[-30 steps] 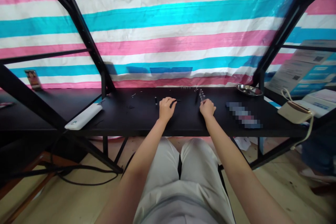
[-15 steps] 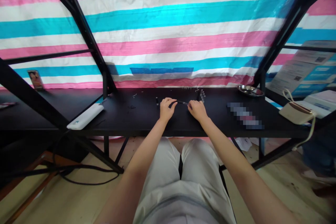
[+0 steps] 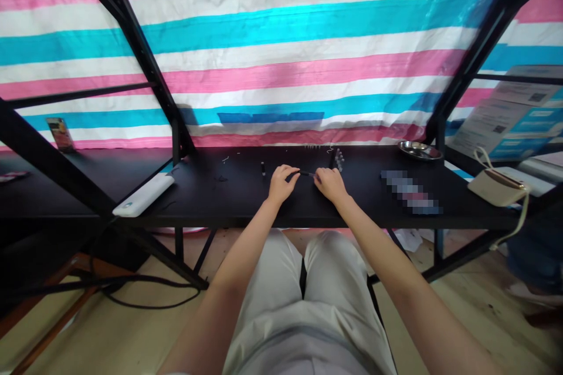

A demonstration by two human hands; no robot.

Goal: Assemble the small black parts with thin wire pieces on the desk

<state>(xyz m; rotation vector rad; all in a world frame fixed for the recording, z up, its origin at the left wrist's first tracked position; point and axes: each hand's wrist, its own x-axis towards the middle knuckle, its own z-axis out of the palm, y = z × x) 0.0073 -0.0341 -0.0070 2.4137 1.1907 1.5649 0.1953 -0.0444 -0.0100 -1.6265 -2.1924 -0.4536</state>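
Both hands hold a thin black pen (image 3: 305,173) level just above the table. My left hand (image 3: 282,183) is closed in a pinch on its left end. At the other end, the fingers of my right hand (image 3: 329,183) are closed round a greyish part that is mostly hidden. A short black piece like a pen cap (image 3: 263,169) stands on the black table (image 3: 211,202) left of my left hand. Just behind my right hand is a cluster of small grey-tipped pieces (image 3: 339,159), too small to make out.
A metal dish (image 3: 420,151) sits at the back right, with a blurred-out item (image 3: 411,192) before it. A beige pouch (image 3: 498,188) lies at the right end, a white elongated device (image 3: 143,195) at the left. Black frame posts (image 3: 145,64) flank the table; striped sheeting (image 3: 299,29) hangs behind.
My left hand has shifted slightly right along the pen, closer to my right hand. My right hand stays nearly in place.
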